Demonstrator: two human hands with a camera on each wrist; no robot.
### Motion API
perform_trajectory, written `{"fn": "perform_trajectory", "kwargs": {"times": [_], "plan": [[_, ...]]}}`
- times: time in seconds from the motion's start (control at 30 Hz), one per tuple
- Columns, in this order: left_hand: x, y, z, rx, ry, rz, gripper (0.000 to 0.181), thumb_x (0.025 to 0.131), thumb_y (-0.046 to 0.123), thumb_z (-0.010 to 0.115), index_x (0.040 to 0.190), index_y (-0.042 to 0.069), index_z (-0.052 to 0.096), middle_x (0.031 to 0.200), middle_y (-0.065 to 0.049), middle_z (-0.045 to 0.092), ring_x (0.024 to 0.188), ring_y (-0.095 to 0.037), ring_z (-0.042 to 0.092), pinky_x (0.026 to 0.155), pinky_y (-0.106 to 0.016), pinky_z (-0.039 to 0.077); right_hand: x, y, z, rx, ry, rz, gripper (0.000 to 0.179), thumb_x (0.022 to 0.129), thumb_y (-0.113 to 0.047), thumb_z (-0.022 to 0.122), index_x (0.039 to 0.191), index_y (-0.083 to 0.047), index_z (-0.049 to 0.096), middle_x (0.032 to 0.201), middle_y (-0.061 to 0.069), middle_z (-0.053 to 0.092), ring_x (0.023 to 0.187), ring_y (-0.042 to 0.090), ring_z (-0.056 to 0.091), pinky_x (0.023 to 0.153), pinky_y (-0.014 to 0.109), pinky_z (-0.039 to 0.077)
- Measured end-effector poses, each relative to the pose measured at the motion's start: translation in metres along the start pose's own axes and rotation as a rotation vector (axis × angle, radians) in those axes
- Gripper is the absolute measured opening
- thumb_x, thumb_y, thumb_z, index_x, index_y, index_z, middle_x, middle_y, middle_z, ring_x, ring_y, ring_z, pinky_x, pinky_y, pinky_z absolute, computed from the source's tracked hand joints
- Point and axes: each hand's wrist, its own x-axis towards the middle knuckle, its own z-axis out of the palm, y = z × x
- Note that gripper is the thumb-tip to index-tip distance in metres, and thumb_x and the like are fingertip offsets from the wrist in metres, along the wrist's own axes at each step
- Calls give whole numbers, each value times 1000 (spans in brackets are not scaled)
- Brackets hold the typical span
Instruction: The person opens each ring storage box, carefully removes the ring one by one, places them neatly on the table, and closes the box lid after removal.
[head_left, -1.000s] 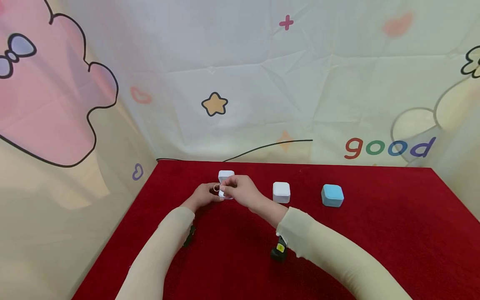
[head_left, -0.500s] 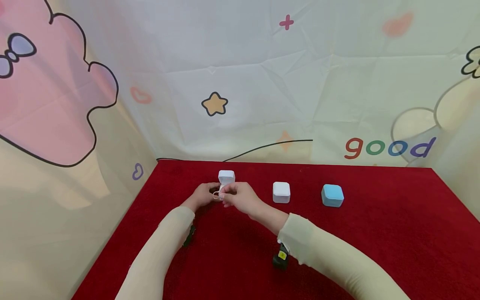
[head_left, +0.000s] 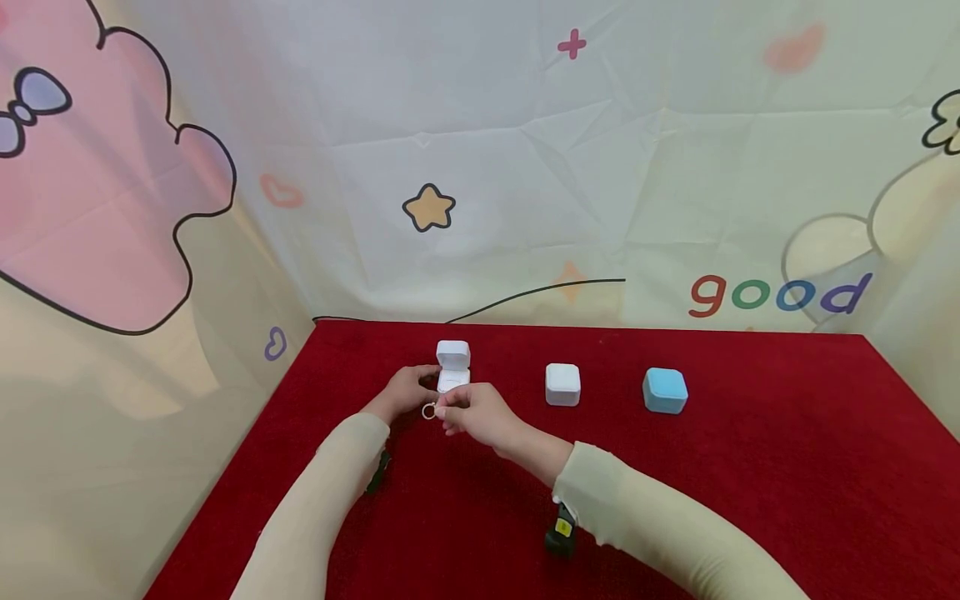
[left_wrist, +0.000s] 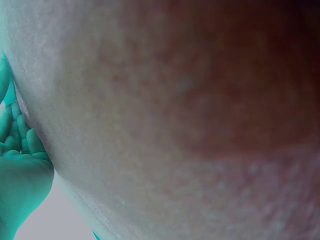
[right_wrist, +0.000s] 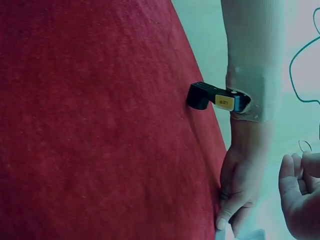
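A ring (head_left: 429, 411) is pinched between the thumb and fingertips of my right hand (head_left: 483, 414), just in front of an open white ring box (head_left: 453, 357). The box's lid stands up at the back, and its pale insert shows. My left hand (head_left: 407, 389) holds this box at its left side, thumb in front and fingers behind. In the right wrist view the ring (right_wrist: 305, 145) sticks up from the right fingertips, while the left hand (right_wrist: 240, 185) grips the box edge. Blurred skin fills most of the left wrist view.
To the right stand a closed white ring box (head_left: 562, 384) and a closed light blue box (head_left: 665, 391). All rest on a red cloth (head_left: 480, 533). A printed curtain (head_left: 510, 208) rises behind the table. Small black cameras (head_left: 561, 532) hang at the wrists.
My right hand has drawn the ring away from the open box, toward me and lower in the head view, uncovering the box's insert. The left hand has stayed at the box.
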Motion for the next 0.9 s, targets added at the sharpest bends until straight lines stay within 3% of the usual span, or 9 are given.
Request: {"fn": "perform_trajectory", "kwargs": {"times": [0.17, 0.4, 0.9], "plan": [[0, -1, 0, -2, -1, -3, 58, 91, 11, 74, 145, 0, 55, 146, -23, 58, 133, -37, 55, 116, -51, 45, -1, 7, 4, 9, -6, 7, 16, 97, -1, 64, 105, 11, 70, 98, 26, 70, 68, 6, 62, 85, 41, 63], [0, 1, 0, -24, -3, -9, 60, 91, 13, 76, 146, 1, 54, 148, -23, 57, 135, -37, 54, 118, -52, 43, -2, 14, 8, 30, -26, 2, 15, 97, 1, 63, 105, 13, 68, 93, 21, 70, 71, 8, 62, 81, 38, 64], [1, 1, 0, -7, -11, -2, 61, 91, 14, 76, 146, -1, 54, 150, -23, 56, 139, -38, 52, 120, -52, 40, -1, 28, 13, 50, -23, 78, 16, 98, -1, 63, 104, 13, 70, 85, 15, 70, 67, 8, 64, 76, 35, 64]]}}
